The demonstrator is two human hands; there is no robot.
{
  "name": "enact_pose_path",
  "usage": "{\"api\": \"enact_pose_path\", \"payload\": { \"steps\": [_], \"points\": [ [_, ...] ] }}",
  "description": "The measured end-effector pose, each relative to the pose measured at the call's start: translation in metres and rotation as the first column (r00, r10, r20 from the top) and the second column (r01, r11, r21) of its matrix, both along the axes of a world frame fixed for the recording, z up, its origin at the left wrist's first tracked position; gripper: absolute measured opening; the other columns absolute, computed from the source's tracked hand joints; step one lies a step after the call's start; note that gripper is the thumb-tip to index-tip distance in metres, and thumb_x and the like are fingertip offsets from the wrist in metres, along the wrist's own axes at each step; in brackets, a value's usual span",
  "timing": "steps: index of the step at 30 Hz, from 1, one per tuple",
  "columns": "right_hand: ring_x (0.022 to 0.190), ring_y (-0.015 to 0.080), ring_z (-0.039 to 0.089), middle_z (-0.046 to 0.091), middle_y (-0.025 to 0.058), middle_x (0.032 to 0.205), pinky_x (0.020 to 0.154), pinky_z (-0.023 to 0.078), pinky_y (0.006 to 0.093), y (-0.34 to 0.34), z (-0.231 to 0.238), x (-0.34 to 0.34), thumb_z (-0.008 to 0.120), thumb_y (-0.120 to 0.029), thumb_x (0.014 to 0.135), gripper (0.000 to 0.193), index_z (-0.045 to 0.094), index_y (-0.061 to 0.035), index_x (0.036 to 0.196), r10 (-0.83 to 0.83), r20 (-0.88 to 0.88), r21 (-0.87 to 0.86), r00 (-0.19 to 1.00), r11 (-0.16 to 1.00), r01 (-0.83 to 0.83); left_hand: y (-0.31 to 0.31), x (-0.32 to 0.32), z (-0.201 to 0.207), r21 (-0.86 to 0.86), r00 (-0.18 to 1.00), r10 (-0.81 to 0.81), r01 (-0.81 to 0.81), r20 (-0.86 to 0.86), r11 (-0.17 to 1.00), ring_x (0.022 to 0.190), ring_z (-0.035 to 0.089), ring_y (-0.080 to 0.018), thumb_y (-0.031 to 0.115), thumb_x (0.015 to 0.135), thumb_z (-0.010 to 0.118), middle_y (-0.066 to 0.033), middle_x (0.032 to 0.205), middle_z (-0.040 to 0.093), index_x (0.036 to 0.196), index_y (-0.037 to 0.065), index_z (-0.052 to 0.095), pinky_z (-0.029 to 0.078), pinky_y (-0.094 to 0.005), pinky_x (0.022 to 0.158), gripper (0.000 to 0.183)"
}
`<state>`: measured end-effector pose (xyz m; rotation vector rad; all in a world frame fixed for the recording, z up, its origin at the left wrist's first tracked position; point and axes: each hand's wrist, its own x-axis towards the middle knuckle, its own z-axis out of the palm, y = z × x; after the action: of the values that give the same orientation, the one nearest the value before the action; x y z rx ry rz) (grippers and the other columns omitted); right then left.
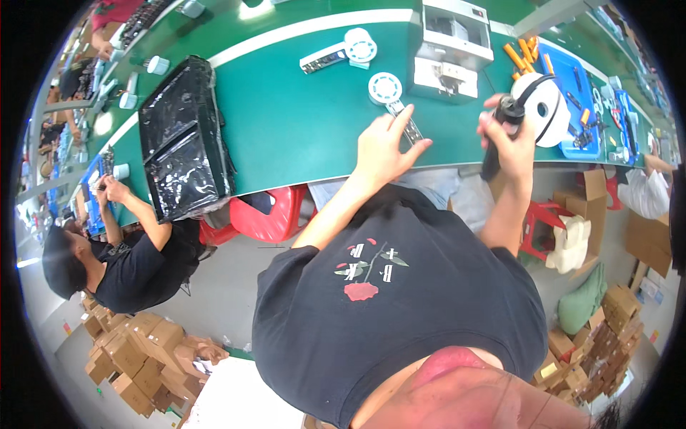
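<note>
With left hand point(382, 151), holding white device point(386, 87) by handle on green table point(286, 129). In right hand point(513, 139), gripping black tool point(491, 163), just beside white reel point(542, 124). Farther back: second device point(360, 47), grey machine point(451, 51). Toward right: orange parts point(513, 56), blue tray point(567, 69). Toward left: black bag point(182, 136), co-worker point(136, 268).

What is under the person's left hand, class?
A white round-headed device: its round head and parts of its handle show. The left hand covers a stretch of handle, which can't be seen.
</note>
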<state>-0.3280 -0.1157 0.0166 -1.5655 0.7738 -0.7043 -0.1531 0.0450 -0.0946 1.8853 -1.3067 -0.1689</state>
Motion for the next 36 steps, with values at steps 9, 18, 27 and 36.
{"api": "enact_pose_path", "payload": {
  "steps": [9, 18, 27, 36],
  "points": [
    [0.052, 0.011, 0.056, 0.064, 0.004, 0.071, 0.05, 0.044, 0.0258, -0.013, -0.108, -0.062, 0.078, -0.016, 0.099, 0.02, 0.066, -0.003, 0.107, -0.178, -0.144, 0.288, 0.973, 0.933, 0.214, 0.004, 0.043, 0.056, 0.211, 0.842, -0.053, 0.194, -0.536, 0.958, 0.066, 0.075, -0.0296, 0.026, 0.088, 0.081, -0.0159, 0.074, 0.075, 0.116, 0.007, 0.07, 0.058, -0.0416, 0.066, 0.036],
    [0.052, 0.0119, 0.057, 0.064, 0.0063, 0.072, 0.048, 0.046, 0.0248, -0.008, -0.123, -0.057, 0.074, -0.013, 0.101, 0.018, 0.064, -0.0004, 0.108, -0.22, -0.026, 0.227, 0.975, 0.949, 0.22, -0.12, 0.222, 0.103, -0.099, 0.969, -0.153, 0.175, 0.195, 0.98, 0.098, 0.073, -0.0312, 0.001, 0.083, 0.07, -0.0097, 0.101, 0.078, 0.101, 0.01, 0.083, 0.059, -0.041, 0.087, 0.025],
    [0.052, 0.0118, 0.056, 0.064, 0.0056, 0.073, 0.048, 0.045, 0.0257, -0.019, -0.12, -0.058, 0.075, -0.015, 0.101, 0.022, 0.065, -0.0015, 0.115, -0.234, -0.033, 0.26, 0.972, 0.937, 0.234, -0.339, 0.321, 0.037, 0.26, 0.923, 0.012, -0.121, 0.386, 0.958, 0.107, 0.076, -0.0392, 0.014, 0.085, 0.073, -0.0183, 0.11, 0.079, 0.1, 0.019, 0.087, 0.062, -0.049, 0.096, 0.021],
    [0.05, 0.0132, 0.056, 0.061, 0.0063, 0.071, 0.046, 0.045, 0.0266, -0.011, -0.128, -0.057, 0.072, -0.015, 0.103, 0.021, 0.063, -0.0008, 0.115, -0.286, -0.018, 0.246, 0.958, 0.927, 0.282, -0.343, 0.328, -0.003, 0.35, 0.931, -0.158, 0.035, 0.329, 0.936, 0.105, 0.076, -0.0342, 0.009, 0.079, 0.074, -0.0122, 0.111, 0.08, 0.106, 0.021, 0.085, 0.061, -0.0443, 0.094, 0.032]
  ]
}}
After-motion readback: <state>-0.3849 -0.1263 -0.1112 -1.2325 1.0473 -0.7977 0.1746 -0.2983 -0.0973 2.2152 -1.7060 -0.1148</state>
